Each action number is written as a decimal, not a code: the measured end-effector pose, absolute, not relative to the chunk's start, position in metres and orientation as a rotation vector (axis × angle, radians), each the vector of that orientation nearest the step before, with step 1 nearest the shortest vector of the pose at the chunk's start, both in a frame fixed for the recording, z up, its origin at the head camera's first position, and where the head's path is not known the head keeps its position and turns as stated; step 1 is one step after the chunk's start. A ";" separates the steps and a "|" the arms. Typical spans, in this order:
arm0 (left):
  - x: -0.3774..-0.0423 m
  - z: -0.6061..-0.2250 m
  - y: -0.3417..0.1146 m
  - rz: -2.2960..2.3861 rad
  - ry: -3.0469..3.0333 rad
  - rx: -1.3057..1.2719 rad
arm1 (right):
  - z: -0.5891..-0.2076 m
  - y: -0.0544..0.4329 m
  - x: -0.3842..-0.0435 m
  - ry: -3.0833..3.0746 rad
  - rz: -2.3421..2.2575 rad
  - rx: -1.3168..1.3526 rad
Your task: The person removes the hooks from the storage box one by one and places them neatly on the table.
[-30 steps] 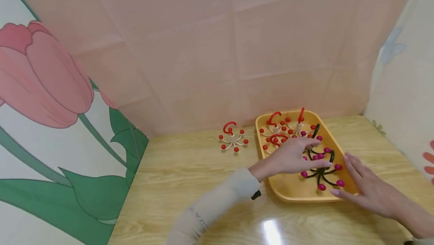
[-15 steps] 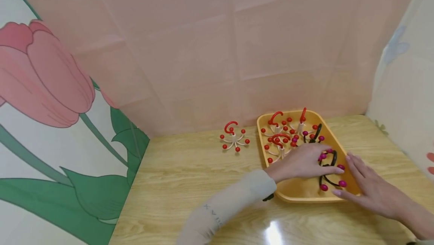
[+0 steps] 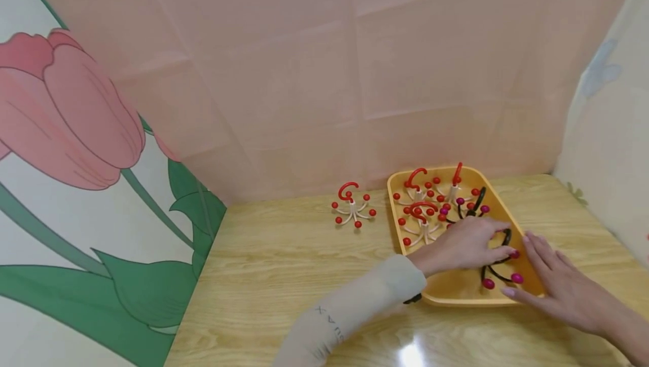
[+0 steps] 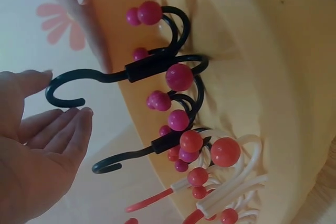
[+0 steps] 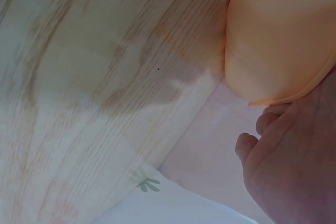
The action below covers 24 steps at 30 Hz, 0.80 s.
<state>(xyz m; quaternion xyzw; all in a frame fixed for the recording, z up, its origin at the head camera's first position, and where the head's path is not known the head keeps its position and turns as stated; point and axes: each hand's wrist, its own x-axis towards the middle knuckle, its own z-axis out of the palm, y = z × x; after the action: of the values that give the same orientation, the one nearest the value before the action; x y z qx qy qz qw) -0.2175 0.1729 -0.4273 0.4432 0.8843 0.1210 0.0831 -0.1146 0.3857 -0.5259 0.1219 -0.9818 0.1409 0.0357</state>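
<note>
the left hand (image 3: 466,246) comes in from the left, its wrist over the left side of the yellow tray (image 3: 451,285), and it is clearly the nearer hand to the near black stand (image 4: 149,67). that stand is inside the tray, in the near right part, about upright, with its magenta-tipped legs spread toward the tray floor. its long axis runs up from the legs through the dark sleeve to the curled hook (image 4: 79,72), so the hook is the end that meets the hand.

in the left wrist view the hook sits between the thumb and the fingers, which are parted and fairly straight; whether the thumb touches it cannot be told. that gap around the hook seems to be what the move depends on.

the right hand (image 3: 568,288) lies along the right side of the tray, fingers extended outside the wall and thumb over the near right corner, holding no stand. the tip of that thumb is near one magenta ball (image 3: 517,278).

the far black stand (image 4: 167,142) is just beyond, with red-and-white stands on the far left side of the tray. another red-and-white stand (image 3: 353,207) is on the table (image 3: 274,254), left of the tray.
</note>
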 end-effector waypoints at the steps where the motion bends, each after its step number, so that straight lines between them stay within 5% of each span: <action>1: -0.217 -0.428 0.172 0.364 2.639 1.312 | -0.526 0.385 -0.114 -3.011 0.430 0.376; 24: -0.214 -0.439 0.161 0.499 2.722 1.281 | -0.526 0.385 -0.113 -2.989 0.464 0.376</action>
<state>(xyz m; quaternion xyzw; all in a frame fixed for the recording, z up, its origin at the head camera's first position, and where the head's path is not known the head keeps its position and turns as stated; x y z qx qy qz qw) -0.2139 0.1609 -0.4393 0.4196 0.8917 0.1636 0.0459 -0.1130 0.3847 -0.5262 0.1233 -0.9795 0.1521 0.0465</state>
